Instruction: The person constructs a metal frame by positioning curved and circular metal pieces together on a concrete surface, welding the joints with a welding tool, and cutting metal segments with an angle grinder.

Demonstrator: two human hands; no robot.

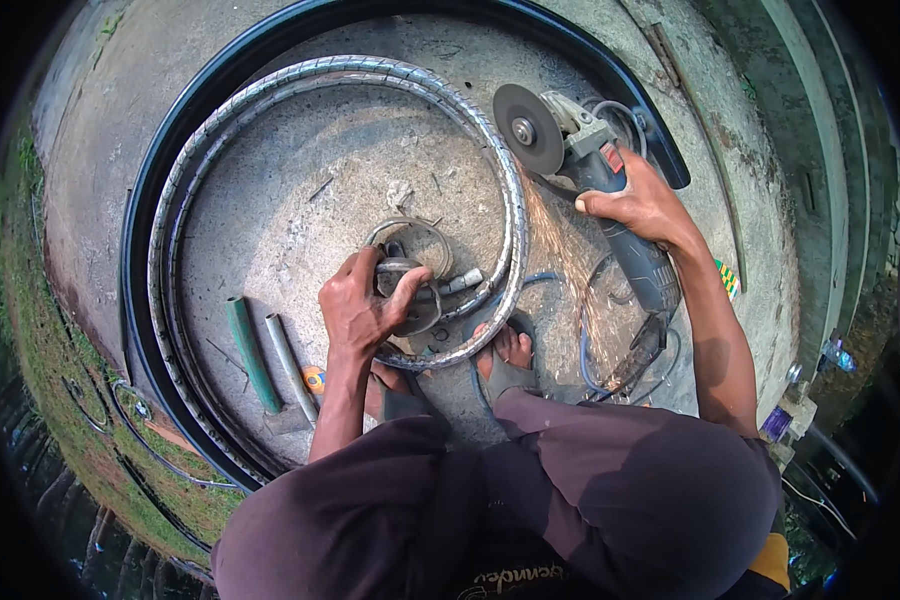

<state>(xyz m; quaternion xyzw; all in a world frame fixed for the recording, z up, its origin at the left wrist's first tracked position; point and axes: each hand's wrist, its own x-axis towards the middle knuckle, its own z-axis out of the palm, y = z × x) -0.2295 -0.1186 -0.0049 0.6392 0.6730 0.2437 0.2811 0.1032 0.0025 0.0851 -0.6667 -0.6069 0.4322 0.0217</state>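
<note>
My right hand is wrapped around the dark body of an angle grinder, thumb across the top. Its round cutting disc stands at the right side of a large coil of silvery, spiral-wrapped hose; whether the disc touches it I cannot tell. Orange sparks stream from below the disc toward the ground near my feet. Inside the coil, my left hand is closed, thumb and fingers curled around a small grey loop with dark parts. A short silvery hose end lies beside it.
A thick black curved strip surrounds the coil. A green tube and a grey pipe lie at left, near an orange roll. My sandalled feet are at the coil's near edge. Blue cord runs below the grinder.
</note>
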